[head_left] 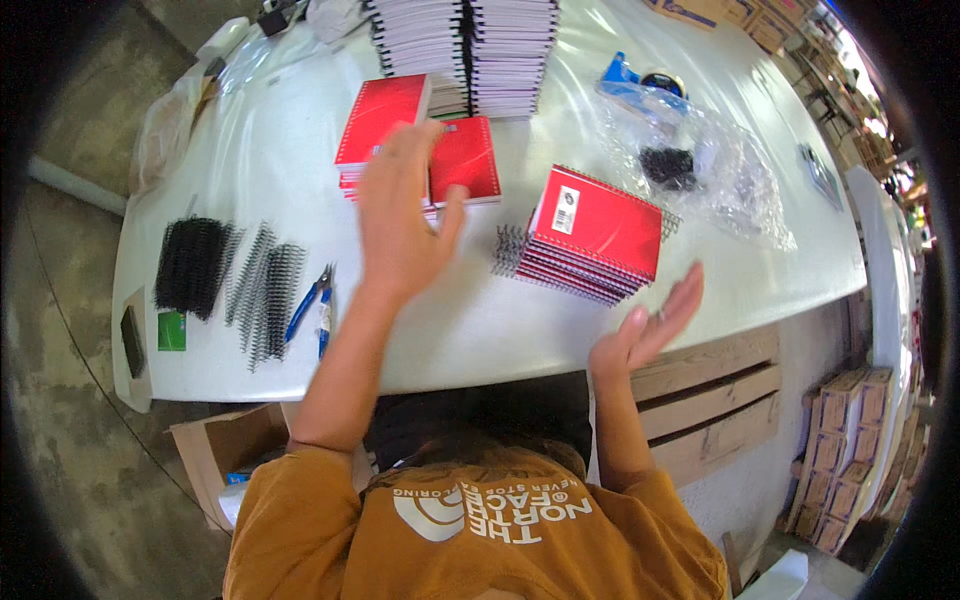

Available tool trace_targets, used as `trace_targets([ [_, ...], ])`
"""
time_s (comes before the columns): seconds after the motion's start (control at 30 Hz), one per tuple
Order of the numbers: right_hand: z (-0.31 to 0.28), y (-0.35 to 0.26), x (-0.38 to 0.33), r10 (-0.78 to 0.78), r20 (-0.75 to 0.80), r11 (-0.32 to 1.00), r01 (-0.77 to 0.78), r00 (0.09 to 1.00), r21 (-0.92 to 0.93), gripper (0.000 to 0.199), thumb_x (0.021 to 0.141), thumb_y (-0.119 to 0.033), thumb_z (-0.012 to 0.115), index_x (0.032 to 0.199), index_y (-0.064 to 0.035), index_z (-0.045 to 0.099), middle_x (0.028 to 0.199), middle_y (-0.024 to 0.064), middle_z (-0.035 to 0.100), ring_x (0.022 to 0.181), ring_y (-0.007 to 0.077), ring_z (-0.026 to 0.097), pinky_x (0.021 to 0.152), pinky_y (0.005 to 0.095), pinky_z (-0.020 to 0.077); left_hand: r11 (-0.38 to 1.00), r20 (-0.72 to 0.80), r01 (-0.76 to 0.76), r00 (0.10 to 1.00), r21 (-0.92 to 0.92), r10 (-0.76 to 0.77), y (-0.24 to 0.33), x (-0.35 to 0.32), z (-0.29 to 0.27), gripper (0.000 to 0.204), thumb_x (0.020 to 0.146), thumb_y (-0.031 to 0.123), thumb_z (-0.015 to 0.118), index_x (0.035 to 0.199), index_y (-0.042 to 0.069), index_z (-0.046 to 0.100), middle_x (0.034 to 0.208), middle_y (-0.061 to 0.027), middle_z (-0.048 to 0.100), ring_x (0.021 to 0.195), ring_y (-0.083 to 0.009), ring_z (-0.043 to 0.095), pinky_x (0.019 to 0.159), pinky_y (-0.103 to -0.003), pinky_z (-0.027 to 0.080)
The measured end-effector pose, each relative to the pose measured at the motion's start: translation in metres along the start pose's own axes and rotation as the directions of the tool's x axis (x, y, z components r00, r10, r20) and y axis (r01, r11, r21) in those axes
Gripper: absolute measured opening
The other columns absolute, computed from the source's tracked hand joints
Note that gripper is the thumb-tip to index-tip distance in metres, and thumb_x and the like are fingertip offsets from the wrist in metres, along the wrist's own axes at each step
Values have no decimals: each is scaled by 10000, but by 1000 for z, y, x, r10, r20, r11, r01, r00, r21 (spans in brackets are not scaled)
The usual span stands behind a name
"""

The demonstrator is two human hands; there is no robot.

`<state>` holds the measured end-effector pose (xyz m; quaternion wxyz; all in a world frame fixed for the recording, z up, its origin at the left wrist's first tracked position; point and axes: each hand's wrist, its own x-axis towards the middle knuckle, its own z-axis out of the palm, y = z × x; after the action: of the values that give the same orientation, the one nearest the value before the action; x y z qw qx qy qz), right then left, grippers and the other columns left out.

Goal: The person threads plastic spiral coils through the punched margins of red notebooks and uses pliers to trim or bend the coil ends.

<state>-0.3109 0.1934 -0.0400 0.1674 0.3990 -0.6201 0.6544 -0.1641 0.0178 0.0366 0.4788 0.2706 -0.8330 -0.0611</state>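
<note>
My left hand (402, 225) is raised over the near side of two stacks of red-covered spiral notebooks (385, 110), its fingers stretched and thumb apart. I cannot tell whether it touches them. Part of the right-hand one of these, a shorter red notebook stack (470, 160), shows past my fingertips. To the right, a neat pile of red notebooks (605, 220) with a white label on top lies slightly turned, dark wire coils sticking out at both ends. Just off its near right corner, my right hand (648, 328) is held with fingers extended and nothing in it.
Black wire coils (193, 268) and loose coils (268, 295) lie at left beside blue-handled cutters (308, 303) and a green card (172, 331). Tall stacks of bound white pages (514, 60) stand at the back. A blue tape dispenser (620, 72) and clear plastic bag (735, 185) sit right.
</note>
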Motion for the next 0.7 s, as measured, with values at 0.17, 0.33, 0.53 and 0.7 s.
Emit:
trace_targets([
  [0.17,-2,-37,-35,-243,473,956,125,847,266,571,838,-204,491,1321,49,325,1319,213,437,1238,368,394,1045,451,248,913,177,-46,984,405,-29,-61,-14,-45,290,803,60,584,1082,132,615,998,-43,633,936,-227,575,961,-389,287],
  [0.33,43,-52,-41,181,973,-187,-966,144,178,532,939,-372,373,1327,-7,369,1247,191,512,1138,314,498,983,409,356,973,139,-63,990,224,32,-24,-30,-97,152,797,71,619,932,123,665,855,3,663,812,-153,598,833,-333,350],
  [0.53,78,-34,-60,179,977,167,-982,114,84,614,927,-489,373,1317,-15,385,1231,181,518,1112,255,521,927,383,418,948,-231,-125,953,291,197,-28,-16,-91,182,780,55,629,953,106,658,932,-22,666,863,-177,614,768,-329,412],
  [0.7,75,-44,-73,164,961,372,-916,225,151,397,925,-208,510,1262,-10,440,1113,132,567,1058,190,536,889,334,452,904,90,-160,987,396,135,-73,-1,-33,189,846,167,574,1001,98,657,980,-68,665,900,-228,621,855,-378,408],
])
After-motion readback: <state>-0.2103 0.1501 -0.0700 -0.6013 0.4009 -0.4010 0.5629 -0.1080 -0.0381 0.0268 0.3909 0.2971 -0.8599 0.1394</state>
